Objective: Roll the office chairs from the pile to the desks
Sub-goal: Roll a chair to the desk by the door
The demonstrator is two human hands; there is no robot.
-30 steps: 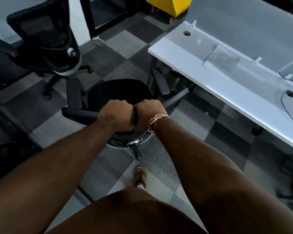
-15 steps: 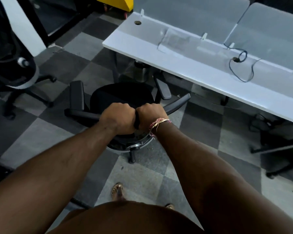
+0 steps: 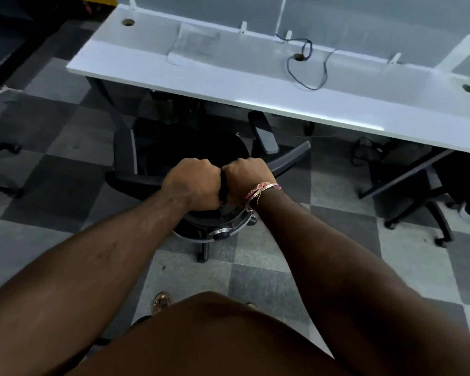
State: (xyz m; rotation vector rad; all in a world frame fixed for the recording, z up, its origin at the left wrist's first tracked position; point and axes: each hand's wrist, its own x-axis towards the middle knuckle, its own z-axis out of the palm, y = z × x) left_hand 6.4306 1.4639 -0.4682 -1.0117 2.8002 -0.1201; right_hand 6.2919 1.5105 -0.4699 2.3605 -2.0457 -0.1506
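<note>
A black office chair [image 3: 190, 150] with grey armrests stands in front of me, its seat facing the long white desk [image 3: 255, 88]. My left hand [image 3: 192, 183] and my right hand [image 3: 248, 177] grip the top of the chair's backrest side by side, fists touching. The chair's front reaches the desk's near edge, and its right armrest [image 3: 263, 132] sits just under that edge. The backrest top is mostly hidden under my hands.
A black cable [image 3: 307, 66] loops on the desk. Another chair's base and castors [image 3: 418, 210] stand under the desk at the right. A chair leg [image 3: 3, 150] pokes in at the left. Grey checkered carpet tiles [image 3: 52, 131] cover the floor.
The chair has rolled forward and turned square to the desk, now at its edge. The other chair at the left has slid out of view. Both hands keep the same grip.
</note>
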